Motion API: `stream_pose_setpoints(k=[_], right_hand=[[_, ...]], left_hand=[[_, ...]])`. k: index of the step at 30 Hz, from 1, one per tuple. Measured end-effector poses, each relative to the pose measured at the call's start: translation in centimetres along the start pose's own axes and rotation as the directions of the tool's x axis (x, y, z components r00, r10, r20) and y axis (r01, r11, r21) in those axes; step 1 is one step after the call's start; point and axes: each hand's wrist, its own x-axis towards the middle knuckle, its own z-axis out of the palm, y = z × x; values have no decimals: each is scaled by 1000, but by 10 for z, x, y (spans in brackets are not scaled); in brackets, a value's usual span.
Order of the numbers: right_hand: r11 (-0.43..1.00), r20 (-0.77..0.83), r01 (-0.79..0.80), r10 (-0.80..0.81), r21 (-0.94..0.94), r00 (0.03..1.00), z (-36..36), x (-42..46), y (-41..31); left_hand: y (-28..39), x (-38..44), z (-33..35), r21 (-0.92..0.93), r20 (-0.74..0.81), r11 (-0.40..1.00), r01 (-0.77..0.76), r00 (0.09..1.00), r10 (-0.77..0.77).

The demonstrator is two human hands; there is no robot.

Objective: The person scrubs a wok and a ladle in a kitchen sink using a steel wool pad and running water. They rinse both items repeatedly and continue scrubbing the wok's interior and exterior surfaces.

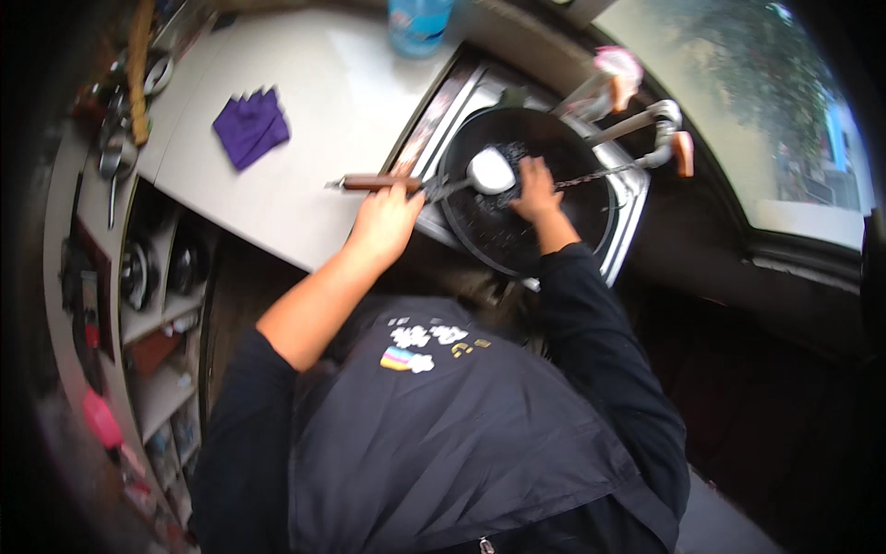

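A large dark basin (498,249), possibly a sink bowl or pan, is set in a metal surround right of the counter. My left hand (386,218) grips the brown handle of a kitchen utensil (490,171) with a white, rounded head, which is over the basin. Beside that head, my right hand (538,190) reaches into the basin with its fingers spread; whether they touch anything is blurred. Small bubbles or droplets show around the utensil's head. A thin chain (595,178) runs from the tap side into the basin.
A purple cloth (252,128) lies on the white counter (277,201). At its back stands a blue plastic bottle (419,28). Two pipe taps (664,135) with orange ends project from the right, below a window. Open shelves (163,395) with pans are at the left, under hanging utensils (118,152).
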Motion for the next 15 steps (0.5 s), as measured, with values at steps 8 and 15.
stream_pose_setpoints(k=[8,15], right_hand=[[973,-509,-189,97,-132,855,26,27,53],[972,-245,83,-137,-221,960,28,22,49]], left_hand=[[-15,17,-25,19,219,991,-136,967,129],[-6,8,-47,-9,301,990,-142,943,138]])
